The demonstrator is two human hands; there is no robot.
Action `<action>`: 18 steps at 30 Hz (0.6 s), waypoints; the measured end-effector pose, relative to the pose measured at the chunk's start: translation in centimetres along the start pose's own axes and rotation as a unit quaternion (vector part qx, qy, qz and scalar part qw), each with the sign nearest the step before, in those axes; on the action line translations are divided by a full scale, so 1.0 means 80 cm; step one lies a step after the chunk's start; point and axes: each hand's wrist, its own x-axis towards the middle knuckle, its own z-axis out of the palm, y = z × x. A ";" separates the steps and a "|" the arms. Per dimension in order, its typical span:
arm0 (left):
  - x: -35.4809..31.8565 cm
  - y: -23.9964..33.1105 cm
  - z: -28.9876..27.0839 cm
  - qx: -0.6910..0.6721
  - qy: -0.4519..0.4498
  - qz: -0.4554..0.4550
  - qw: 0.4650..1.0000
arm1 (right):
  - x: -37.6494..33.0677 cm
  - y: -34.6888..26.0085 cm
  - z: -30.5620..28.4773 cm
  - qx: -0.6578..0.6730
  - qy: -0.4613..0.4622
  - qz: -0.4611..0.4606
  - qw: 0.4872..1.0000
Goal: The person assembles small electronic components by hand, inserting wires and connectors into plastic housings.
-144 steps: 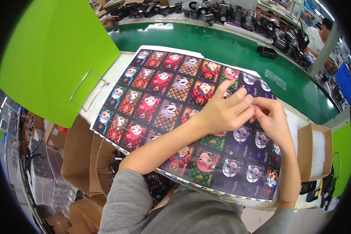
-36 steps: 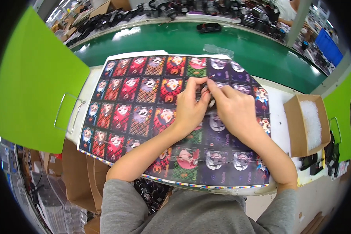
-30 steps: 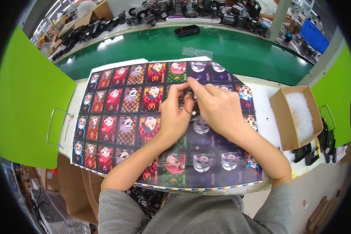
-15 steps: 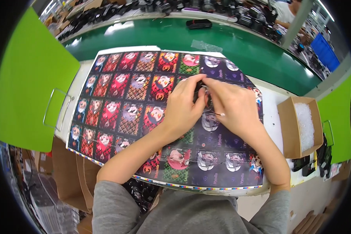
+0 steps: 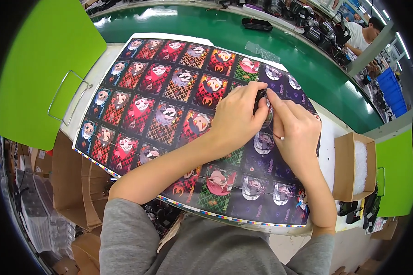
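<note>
My left hand (image 5: 241,112) is closed, thumb and fingers pinching a small black part (image 5: 260,96) with a shiny, clear-looking edge. On its other side my right hand (image 5: 298,126) is closed too, the index fingertip meeting the left fingertips at the part's top. Fingers cover most of the part, so its exact kind does not show. Beside the right thumb a small white tip (image 5: 281,138) sticks out, perhaps a wire end. Both hands are over a large printed sheet (image 5: 163,117) of cartoon character cards, which covers the worktop.
Beyond the sheet runs a green conveyor belt (image 5: 202,28) carrying a black device (image 5: 257,24) and clear plastic film (image 5: 262,52). A cardboard box (image 5: 345,167) of clear pieces stands right. Green panels (image 5: 41,68) flank the worktop. Another person (image 5: 363,36) is at the far right.
The whole view has shifted and tilted. My hands stay together around the small black part over nearly the same area of the sheet, with slight finger movement.
</note>
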 end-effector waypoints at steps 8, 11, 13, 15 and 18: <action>0.003 -0.002 0.004 -0.032 -0.018 -0.060 0.998 | -0.004 -0.002 0.015 -0.044 0.030 0.007 0.999; 0.007 -0.005 0.003 -0.013 -0.017 -0.036 0.999 | -0.005 0.001 0.016 -0.069 0.045 -0.007 0.997; 0.009 -0.006 0.003 -0.007 -0.016 -0.025 1.000 | -0.005 0.004 0.019 -0.076 0.047 -0.009 0.996; 0.009 -0.006 0.000 0.000 -0.016 -0.013 1.000 | -0.006 0.006 0.024 -0.086 0.072 -0.018 0.994; 0.011 -0.005 -0.003 0.038 -0.021 0.012 0.999 | -0.005 0.004 0.019 -0.070 0.049 -0.008 0.996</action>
